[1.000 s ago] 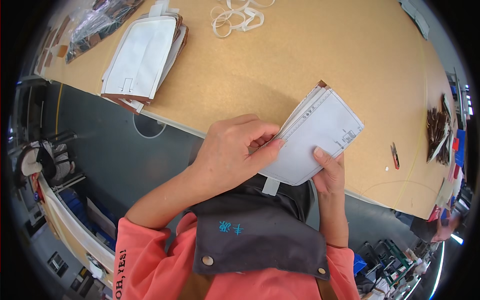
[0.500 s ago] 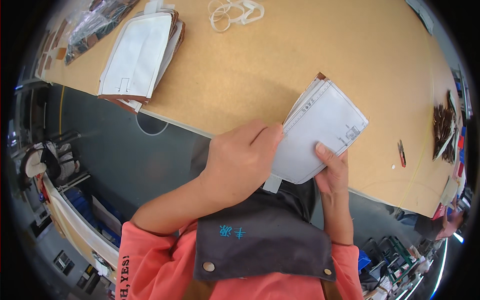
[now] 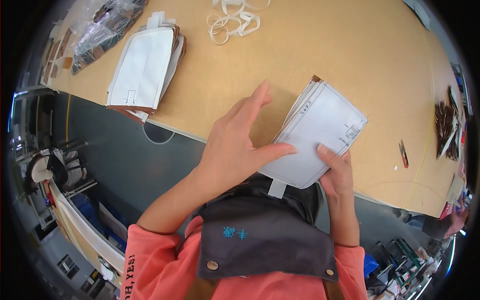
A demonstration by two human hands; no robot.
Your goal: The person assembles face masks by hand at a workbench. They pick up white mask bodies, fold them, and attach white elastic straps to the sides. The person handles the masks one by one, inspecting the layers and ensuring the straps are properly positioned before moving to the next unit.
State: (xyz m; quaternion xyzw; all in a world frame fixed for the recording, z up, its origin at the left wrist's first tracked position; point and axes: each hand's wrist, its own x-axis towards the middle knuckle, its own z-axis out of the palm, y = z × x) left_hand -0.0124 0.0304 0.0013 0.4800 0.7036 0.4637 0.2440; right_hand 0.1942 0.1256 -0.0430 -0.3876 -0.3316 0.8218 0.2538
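A small stack of white-faced cut panels [image 3: 320,132] with brown edging is held tilted over the table's near edge. My right hand [image 3: 337,172] grips its lower right side, thumb on top and the fingers hidden beneath. A pale tab sticks out from the stack's lower end, above my dark apron. At the stack's left edge, my left hand [image 3: 237,135] is spread, thumb stretched over the white face and fingers pointing up and away. Whether that thumb touches the surface I cannot tell.
A thicker stack of similar panels [image 3: 142,70] overhangs the table edge at left. Behind it lies a clear plastic bag [image 3: 102,35]. Loose white bands [image 3: 232,25] rest at the far middle. Red-handled thread snips [image 3: 403,154] and a brown bundle [image 3: 445,127] are at right.
My left hand has gone from a closed grip at the stack's left edge to spread fingers, with the thumb reaching over the face. The right hand keeps its hold.
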